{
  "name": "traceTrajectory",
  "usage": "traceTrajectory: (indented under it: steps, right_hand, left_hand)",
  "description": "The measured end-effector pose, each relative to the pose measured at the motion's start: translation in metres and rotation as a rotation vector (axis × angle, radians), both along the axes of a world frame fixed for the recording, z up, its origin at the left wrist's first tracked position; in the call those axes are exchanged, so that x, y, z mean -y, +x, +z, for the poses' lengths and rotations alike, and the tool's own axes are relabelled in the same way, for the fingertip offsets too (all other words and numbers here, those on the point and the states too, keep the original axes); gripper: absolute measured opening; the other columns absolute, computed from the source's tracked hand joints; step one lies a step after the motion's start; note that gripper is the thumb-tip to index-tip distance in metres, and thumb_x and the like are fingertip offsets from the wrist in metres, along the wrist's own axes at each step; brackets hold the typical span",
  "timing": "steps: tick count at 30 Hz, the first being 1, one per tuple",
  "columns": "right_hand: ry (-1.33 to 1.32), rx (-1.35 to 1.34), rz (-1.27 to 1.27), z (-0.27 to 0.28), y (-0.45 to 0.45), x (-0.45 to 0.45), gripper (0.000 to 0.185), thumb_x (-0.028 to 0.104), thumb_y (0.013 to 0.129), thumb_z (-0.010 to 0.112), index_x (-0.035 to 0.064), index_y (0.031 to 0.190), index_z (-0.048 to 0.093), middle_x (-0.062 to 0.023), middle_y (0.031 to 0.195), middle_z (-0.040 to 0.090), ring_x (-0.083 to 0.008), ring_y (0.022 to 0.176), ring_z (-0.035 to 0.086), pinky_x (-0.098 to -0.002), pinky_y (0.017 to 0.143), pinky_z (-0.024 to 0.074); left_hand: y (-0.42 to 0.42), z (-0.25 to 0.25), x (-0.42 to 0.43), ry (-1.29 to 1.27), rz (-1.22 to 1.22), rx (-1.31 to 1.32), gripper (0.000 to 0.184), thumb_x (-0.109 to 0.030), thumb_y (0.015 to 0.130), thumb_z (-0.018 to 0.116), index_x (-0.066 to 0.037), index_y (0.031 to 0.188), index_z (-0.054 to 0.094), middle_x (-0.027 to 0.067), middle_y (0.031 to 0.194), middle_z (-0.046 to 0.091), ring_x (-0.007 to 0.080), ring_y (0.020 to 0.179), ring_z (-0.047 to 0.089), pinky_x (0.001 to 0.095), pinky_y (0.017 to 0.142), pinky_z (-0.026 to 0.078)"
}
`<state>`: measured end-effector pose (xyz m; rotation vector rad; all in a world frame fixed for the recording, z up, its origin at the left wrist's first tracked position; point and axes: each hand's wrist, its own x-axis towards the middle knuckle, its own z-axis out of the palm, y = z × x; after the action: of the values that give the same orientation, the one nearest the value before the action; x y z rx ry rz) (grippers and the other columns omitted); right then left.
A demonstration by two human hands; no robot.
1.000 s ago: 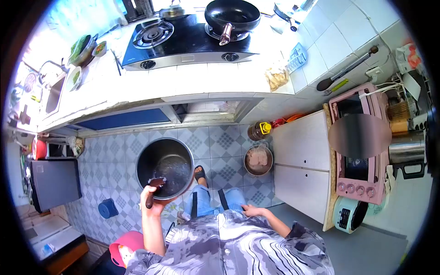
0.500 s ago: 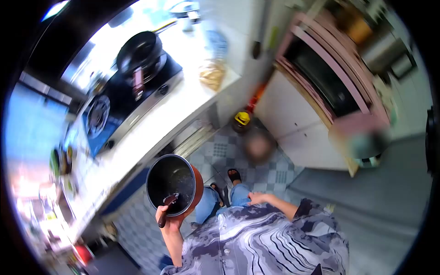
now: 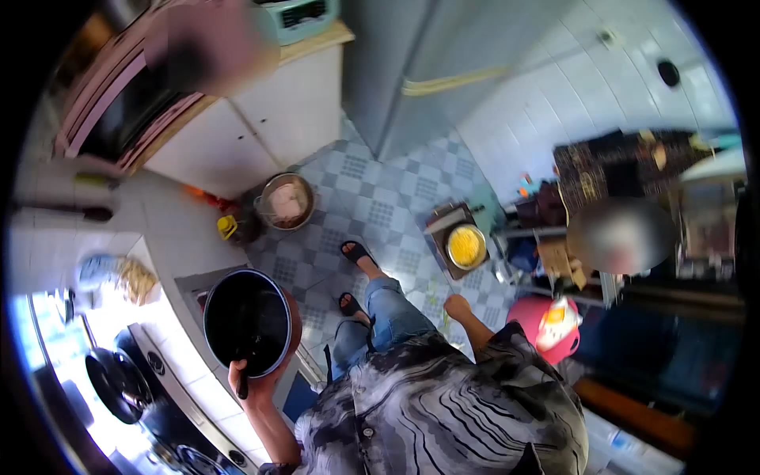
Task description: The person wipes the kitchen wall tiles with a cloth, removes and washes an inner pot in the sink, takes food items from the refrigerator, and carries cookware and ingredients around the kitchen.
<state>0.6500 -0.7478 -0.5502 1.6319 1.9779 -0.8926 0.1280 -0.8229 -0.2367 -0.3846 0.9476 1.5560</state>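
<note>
My left hand (image 3: 260, 389) grips a deep, dark-lined pot (image 3: 296, 321) with a reddish-brown outside, tilted so that its inside faces me. A dark handle (image 3: 243, 385) crosses the near rim beside my fingers; whether it belongs to the pot or to a utensil, I cannot tell. A few small pale specks lie within. My right hand (image 3: 457, 307) hangs low at my side with curled fingers, and nothing shows in it. Nearest to it on the floor is a round container with yellow contents (image 3: 465, 246).
On the floor stand a metal basin (image 3: 264, 212) with something pale pink inside, a yellow-topped bottle (image 3: 227, 228) and a pink bin (image 3: 518, 314). A frying pan (image 3: 115, 385) sits on the stove at lower left. The refrigerator (image 3: 459, 47) and a cluttered shelf rack (image 3: 609, 289) border the floor.
My view has swung right, shifting the stove to lower left and bringing in the refrigerator, rack and yellow contents. The pot stays in my left hand; my right hand has moved away from my trousers.
</note>
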Motion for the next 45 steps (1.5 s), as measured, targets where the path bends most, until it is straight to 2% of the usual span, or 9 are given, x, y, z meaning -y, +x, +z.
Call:
traceTrajectory:
  steps: [2,4,5,14,27,31,35,38,45]
  right_hand:
    - [-0.104,0.089,0.225,-0.004,0.028,0.063,0.031,0.026,0.085,0.047,0.0021,0.091,0.066,-0.0208,0.095,0.064,-0.0411,0.091,0.060,-0.0505,0.081,0.0463]
    - [-0.116,0.094,-0.666,0.023,0.038,0.108,0.035,0.028,0.087,0.044,0.0014,0.095,0.066,-0.0226,0.097,0.064,-0.0425,0.092,0.059,-0.0510,0.082,0.0460]
    - [-0.043,0.059,-0.738,0.054,0.033,0.120,0.044,0.035,0.087,0.041,-0.0018,0.087,0.066,-0.0252,0.099,0.063,-0.0419,0.094,0.059,-0.0495,0.085,0.0443]
    - [-0.083,-0.101,-0.559,0.016,0.107,0.136,0.046,0.042,0.087,0.046,0.0001,0.083,0.064,-0.0238,0.087,0.063,-0.0419,0.083,0.060,-0.0492,0.077,0.0464]
    - [0.066,-0.271,-1.284,-0.022,0.268,0.124,0.028,0.025,0.082,0.051,0.0010,0.081,0.065,-0.0197,0.080,0.064,-0.0378,0.082,0.062,-0.0468,0.072,0.0481]
    - [-0.241,-0.127,-0.809,-0.015,0.265,0.171,0.031,0.024,0.083,0.049,-0.0014,0.078,0.065,-0.0234,0.085,0.064,-0.0411,0.082,0.061,-0.0484,0.076,0.0488]
    - [-0.112,-0.011,-0.598,-0.052,0.236,0.238,0.032,0.023,0.083,0.047,-0.0013,0.079,0.066,-0.0227,0.087,0.064,-0.0398,0.085,0.062,-0.0487,0.079,0.0486]
    - [-0.200,-0.050,-0.627,0.016,0.215,0.200,0.033,0.026,0.082,0.047,-0.0012,0.081,0.066,-0.0232,0.090,0.064,-0.0403,0.087,0.061,-0.0490,0.079,0.0480]
    - [0.051,-0.080,-0.824,0.025,0.178,0.118,0.031,0.026,0.082,0.047,-0.0002,0.078,0.064,-0.0238,0.084,0.063,-0.0405,0.081,0.060,-0.0489,0.075,0.0475]
  left_hand:
    - [0.014,0.000,-0.018,-0.043,-0.112,-0.004,0.068,-0.018,0.067,0.056,-0.002,0.131,0.041,0.0208,0.127,0.048,0.0444,0.115,0.047,0.0670,0.090,0.039]
    - [0.029,-0.004,-0.038,-0.005,-0.257,0.021,0.068,-0.018,0.068,0.057,-0.003,0.132,0.041,0.0203,0.127,0.048,0.0446,0.114,0.048,0.0671,0.092,0.038]
    - [0.047,0.000,-0.053,-0.014,-0.283,0.037,0.067,-0.018,0.068,0.057,-0.003,0.132,0.041,0.0205,0.127,0.049,0.0451,0.114,0.048,0.0673,0.092,0.038]
    - [0.201,0.003,-0.101,-0.013,-0.574,0.040,0.071,-0.019,0.065,0.057,-0.003,0.133,0.040,0.0215,0.128,0.048,0.0469,0.117,0.047,0.0676,0.093,0.037]
    - [0.371,-0.041,-0.117,-0.081,-0.672,0.122,0.066,-0.021,0.070,0.053,0.005,0.130,0.041,0.0262,0.126,0.050,0.0490,0.114,0.049,0.0666,0.093,0.039]
    - [0.365,-0.042,-0.120,-0.135,-0.713,0.070,0.065,-0.019,0.068,0.054,0.004,0.128,0.042,0.0263,0.124,0.049,0.0489,0.113,0.049,0.0672,0.091,0.040]
    - [0.350,-0.053,-0.130,-0.154,-0.720,0.063,0.062,-0.018,0.068,0.053,0.005,0.124,0.044,0.0263,0.120,0.051,0.0498,0.108,0.052,0.0667,0.088,0.043]
    - [0.333,-0.056,-0.130,-0.124,-0.752,0.025,0.061,-0.019,0.067,0.053,0.006,0.123,0.046,0.0259,0.119,0.052,0.0494,0.107,0.053,0.0663,0.085,0.045]
    - [0.267,-0.064,-0.102,-0.128,-0.743,0.023,0.061,-0.022,0.068,0.055,0.004,0.123,0.047,0.0246,0.120,0.053,0.0463,0.106,0.055,0.0652,0.083,0.046]
